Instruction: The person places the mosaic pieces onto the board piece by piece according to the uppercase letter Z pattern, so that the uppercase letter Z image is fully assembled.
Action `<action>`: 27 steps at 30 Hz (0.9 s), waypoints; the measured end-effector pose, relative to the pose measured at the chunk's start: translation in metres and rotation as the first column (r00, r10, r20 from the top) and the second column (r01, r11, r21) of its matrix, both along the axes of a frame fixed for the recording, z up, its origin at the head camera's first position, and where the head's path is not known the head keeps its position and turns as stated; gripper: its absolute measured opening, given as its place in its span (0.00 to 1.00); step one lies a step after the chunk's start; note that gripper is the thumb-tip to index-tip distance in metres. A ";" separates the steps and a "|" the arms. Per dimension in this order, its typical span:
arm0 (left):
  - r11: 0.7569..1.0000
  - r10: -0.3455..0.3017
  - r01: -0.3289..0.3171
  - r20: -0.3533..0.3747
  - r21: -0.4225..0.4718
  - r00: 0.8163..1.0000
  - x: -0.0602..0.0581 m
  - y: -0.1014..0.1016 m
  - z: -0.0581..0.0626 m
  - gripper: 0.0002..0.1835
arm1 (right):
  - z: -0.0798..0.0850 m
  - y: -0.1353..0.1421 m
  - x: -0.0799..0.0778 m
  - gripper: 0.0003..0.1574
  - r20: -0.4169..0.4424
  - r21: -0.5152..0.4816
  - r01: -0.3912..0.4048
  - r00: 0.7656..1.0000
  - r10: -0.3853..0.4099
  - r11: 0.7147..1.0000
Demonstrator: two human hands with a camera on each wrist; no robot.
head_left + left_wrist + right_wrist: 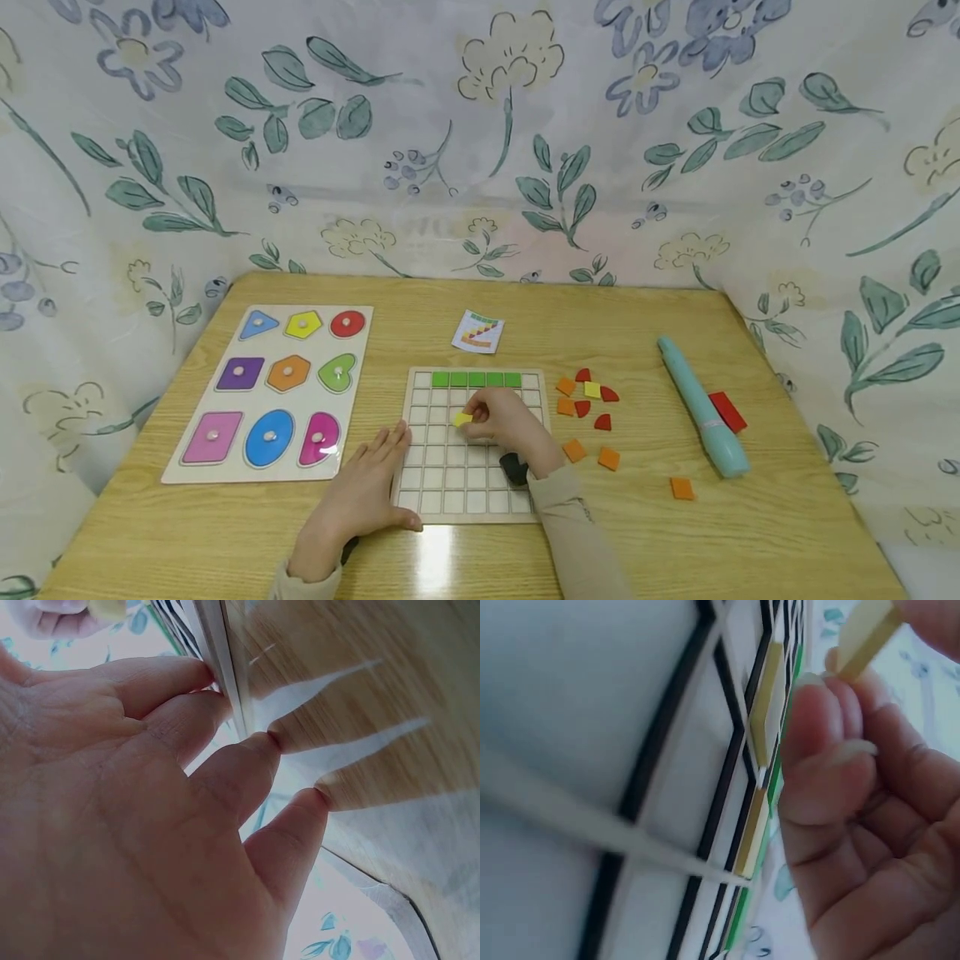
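My right hand (504, 423) pinches a yellow tile (866, 637) between thumb and fingers, over the middle of a white grid board (432, 479). In the right wrist view, two yellow tiles sit on the board: one yellow tile (766, 705) and, farther along, another (751, 832). From the head these are hidden behind the right hand. A row of green tiles (477, 380) fills part of the board's top row. My left hand (363, 487) lies with fingers extended at the board's left edge, thumb by its lower left corner; in the left wrist view its fingertips (259, 750) meet the table and board edge.
Loose orange, red and yellow pieces (575, 451) lie right of the board. A small pattern card (478, 332) is behind it. A knob puzzle board (273, 392) lies at left. A teal tapered tool (705, 408) and a red block (728, 412) lie at right.
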State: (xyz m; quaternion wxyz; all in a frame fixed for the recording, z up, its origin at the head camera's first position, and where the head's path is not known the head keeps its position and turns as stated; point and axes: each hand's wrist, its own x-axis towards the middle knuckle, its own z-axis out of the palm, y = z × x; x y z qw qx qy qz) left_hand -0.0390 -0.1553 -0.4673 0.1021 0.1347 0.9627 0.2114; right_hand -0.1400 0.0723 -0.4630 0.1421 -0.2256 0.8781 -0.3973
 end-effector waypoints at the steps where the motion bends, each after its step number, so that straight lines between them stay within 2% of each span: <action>1: 1.000 -0.001 0.001 -0.002 0.000 1.000 0.000 0.000 0.001 0.66 | 0.000 -0.002 0.000 0.09 -0.014 0.019 -0.009 1.000 0.009 1.000; 8: 1.000 0.002 -0.002 0.014 0.008 1.000 0.000 0.000 0.003 0.66 | -0.001 -0.010 0.000 0.09 -0.104 0.130 -0.038 0.993 0.052 0.991; 19: 1.000 0.000 0.000 0.009 -0.006 1.000 0.000 0.000 0.001 0.66 | 0.000 -0.011 0.003 0.09 -0.069 0.172 -0.029 0.997 0.041 0.985; 23: 1.000 -0.001 0.001 0.010 -0.004 1.000 0.000 0.000 0.000 0.66 | -0.001 -0.008 0.002 0.09 -0.057 0.163 -0.030 0.998 0.040 0.986; 27: 1.000 -0.003 0.003 0.017 0.001 1.000 0.000 0.000 0.000 0.66 | -0.005 0.000 0.002 0.11 -0.012 0.075 -0.015 1.000 0.016 0.997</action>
